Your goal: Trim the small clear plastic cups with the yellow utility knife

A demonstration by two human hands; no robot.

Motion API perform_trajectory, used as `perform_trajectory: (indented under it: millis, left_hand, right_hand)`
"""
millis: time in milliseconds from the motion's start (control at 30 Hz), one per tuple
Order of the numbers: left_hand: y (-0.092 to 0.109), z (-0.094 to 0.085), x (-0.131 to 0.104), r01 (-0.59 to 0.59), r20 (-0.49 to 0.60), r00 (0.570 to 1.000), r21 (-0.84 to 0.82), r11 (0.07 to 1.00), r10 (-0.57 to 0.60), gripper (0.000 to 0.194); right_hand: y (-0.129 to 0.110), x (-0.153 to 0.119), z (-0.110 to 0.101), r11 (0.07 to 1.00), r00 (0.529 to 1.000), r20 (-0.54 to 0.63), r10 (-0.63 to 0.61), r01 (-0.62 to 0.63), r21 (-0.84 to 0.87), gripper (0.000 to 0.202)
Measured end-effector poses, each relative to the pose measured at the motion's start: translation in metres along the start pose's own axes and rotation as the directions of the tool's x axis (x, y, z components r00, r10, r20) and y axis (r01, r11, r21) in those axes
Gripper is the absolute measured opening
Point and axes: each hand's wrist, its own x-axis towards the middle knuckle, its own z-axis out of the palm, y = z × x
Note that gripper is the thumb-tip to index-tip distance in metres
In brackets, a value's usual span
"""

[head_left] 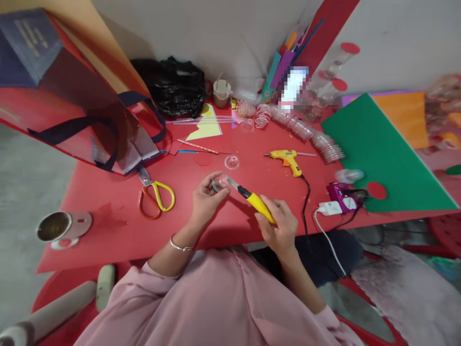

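Left hand gripping clear plastic piece; right hand gripping yellow cutter, blade at piece's 3 o'clock; glue gun, 2 o'clock.

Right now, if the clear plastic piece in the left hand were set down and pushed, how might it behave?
The clear plastic piece is probably light, since its see-through wall looks thin. That thinness also suggests it may dent if squeezed. Its rounded outline hints it could roll on its side.

A loose, plain pink shirt with a placket down its front and matching sleeves at its sides; beyond its left sleeve, a slim silver-coloured bangle
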Motion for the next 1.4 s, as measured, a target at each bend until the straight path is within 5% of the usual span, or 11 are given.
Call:
perform_trajectory:
  millis: [333,633,1400]
  left_hand:
    - [0.008,-0.008,0.0,0.12,0.041,0.993,-0.26,0.958,-0.113,0.051]
    - [0.02,-0.011,0.0,0.299,0.161,0.954,-0.413,0.86,-0.254,0.045]
    - [0.022,-0.013,0.002,0.289,0.177,0.956,-0.409,0.866,-0.235,0.062]
  right_hand:
    - [-0.006,0.014,0.007,0.981,0.99,0.12,-0.079,0.099,-0.165,0.051]
    - [-0.004,0.016,0.005,0.978,0.992,0.097,-0.084,0.101,-0.182,0.052]
    - [0.006,0.019,0.001,0.973,0.991,0.092,-0.097,0.113,-0.201,0.053]
